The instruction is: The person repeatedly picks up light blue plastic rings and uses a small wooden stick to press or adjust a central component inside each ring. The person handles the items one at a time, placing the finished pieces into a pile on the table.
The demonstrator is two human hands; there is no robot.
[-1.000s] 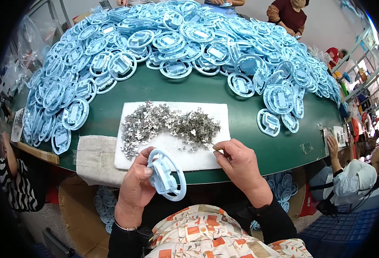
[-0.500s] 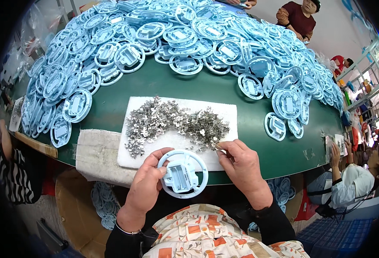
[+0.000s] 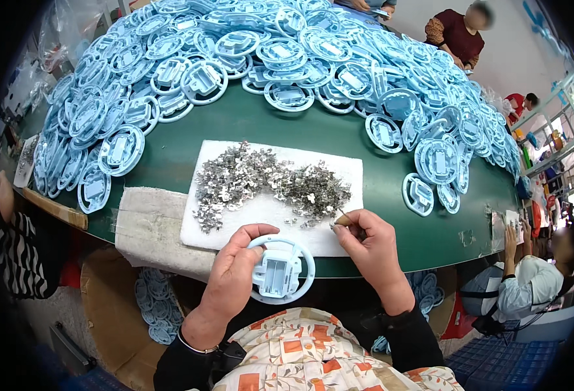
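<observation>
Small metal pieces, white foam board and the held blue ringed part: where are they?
Small metal pieces [image 3: 274, 177], head view: middle of the heap.
White foam board [image 3: 256, 214], head view: bare near half.
Blue ringed part [image 3: 277, 276], head view: central hollow.

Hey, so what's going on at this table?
Someone's left hand holds a blue ring-shaped part. Their right hand is beside a heap of small metal pieces on a white board; whether it holds one is unclear. More blue parts are piled on the green table.
</observation>
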